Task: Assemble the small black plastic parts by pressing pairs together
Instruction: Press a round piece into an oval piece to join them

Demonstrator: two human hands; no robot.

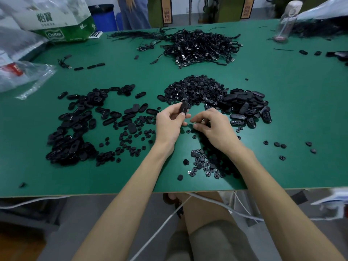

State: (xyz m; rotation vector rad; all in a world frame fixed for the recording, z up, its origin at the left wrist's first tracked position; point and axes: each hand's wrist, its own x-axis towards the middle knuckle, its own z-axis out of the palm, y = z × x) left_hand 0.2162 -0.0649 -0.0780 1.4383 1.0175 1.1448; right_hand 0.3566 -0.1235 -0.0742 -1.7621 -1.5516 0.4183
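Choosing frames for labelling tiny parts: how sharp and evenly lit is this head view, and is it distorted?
Head view: centre sharp, the left hand and the oval part it holds are crisp; edges smear, blurring the plastic bag and bottle; wide-angle bowing curves the front edge of the table; light soft and even, only a soft shadow under the right hand.

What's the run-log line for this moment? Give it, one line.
left hand: grips oval black part | right hand: fingers curled by loose round parts, grip unclear | hands: close, not touching
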